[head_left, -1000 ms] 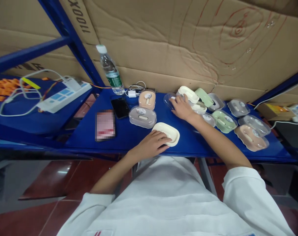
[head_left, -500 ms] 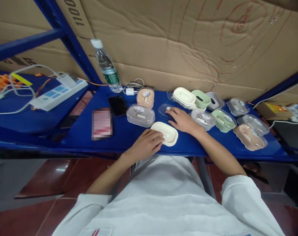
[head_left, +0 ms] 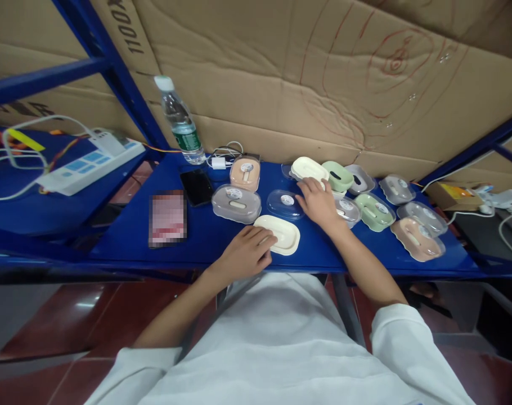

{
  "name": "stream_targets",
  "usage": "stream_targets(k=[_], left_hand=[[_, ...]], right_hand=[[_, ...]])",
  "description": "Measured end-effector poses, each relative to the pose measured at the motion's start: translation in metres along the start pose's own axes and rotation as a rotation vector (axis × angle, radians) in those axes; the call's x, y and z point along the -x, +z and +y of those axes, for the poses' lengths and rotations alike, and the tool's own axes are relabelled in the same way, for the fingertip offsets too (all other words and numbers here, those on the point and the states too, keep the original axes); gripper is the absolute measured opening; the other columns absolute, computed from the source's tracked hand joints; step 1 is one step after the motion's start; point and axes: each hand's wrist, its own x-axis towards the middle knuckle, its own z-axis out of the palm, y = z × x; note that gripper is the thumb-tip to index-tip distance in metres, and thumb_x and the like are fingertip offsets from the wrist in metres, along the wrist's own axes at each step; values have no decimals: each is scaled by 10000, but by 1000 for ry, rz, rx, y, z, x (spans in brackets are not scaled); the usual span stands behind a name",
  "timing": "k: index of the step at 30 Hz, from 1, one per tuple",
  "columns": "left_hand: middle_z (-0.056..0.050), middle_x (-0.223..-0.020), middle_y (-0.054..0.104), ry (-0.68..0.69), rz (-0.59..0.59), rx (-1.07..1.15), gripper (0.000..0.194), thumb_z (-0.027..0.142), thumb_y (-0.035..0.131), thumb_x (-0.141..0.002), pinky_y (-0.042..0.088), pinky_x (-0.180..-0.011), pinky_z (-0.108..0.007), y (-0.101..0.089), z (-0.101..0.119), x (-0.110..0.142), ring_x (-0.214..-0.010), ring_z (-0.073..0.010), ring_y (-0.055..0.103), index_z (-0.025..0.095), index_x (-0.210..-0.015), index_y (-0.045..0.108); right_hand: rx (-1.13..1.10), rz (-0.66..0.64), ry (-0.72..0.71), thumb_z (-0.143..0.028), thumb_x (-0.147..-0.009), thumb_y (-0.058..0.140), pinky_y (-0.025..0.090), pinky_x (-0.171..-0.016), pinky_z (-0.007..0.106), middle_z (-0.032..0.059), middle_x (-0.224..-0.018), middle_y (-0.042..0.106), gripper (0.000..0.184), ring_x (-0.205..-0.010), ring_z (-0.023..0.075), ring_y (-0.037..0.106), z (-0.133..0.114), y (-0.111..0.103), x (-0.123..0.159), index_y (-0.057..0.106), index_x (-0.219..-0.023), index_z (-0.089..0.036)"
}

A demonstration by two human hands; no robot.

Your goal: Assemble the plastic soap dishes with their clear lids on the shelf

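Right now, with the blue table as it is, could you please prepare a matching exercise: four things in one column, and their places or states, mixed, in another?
1. Left hand
2. Clear lid
3. Bottle
4. Black phone

A. stands, with a green label
B. lies left of the leftmost peach box
C. has fingers on the cream dish
D. lies between the right hand and the leftmost grey box

Pairs: 1-C; 2-D; 3-A; 4-B

Clear lid point(head_left: 282, 208) now sits closer to the cream tray point(head_left: 290, 233), off its 12 o'clock edge. My right hand point(head_left: 319, 201) is off the lid, over at the upper cream dish point(head_left: 309, 165), 1 o'clock from it. My left hand point(head_left: 245, 251) is pulled back toward the tray's 9 o'clock.
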Motion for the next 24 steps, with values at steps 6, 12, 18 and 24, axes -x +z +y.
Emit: stream_targets(k=[6,12,18,24], left_hand=[[-115,-1237,760,4,34,-27,241,98,597,-896,543,-1021,-459,0,1,-1,-1194,-300,693,178,-1095,707],[-91,-1239,763,-22,25,3,140,124,610,-939,532,-1068,-457,3,-3,2,-1143,-272,721,194,-1014,705],[-75,-1301,761,10,-3,28,118,177,615,-1022,509,-1093,-445,4,-6,2,-1167,-249,718,210,-1077,714],[-78,-1318,759,12,-32,38,144,213,580,-1079,505,-1072,-432,5,-9,3,-1182,-240,717,211,-1112,720]], right_hand=[[-121,-13,-41,-420,-1138,441,382,-1198,503,174,-1536,646,488,-1432,336,568,-5,5,13,623,-1500,-147],[-209,-102,-77,-526,-1142,416,428,-1182,503,157,-1525,658,549,-1411,339,592,-10,11,15,642,-1494,-171],[-228,-211,-47,-674,-1039,594,450,-1201,584,192,-1687,485,803,-1493,415,526,-13,10,17,487,-1642,-155],[-318,-194,-19,-596,-1046,621,501,-1178,546,155,-1622,566,679,-1420,377,603,-12,13,17,545,-1589,-195]])
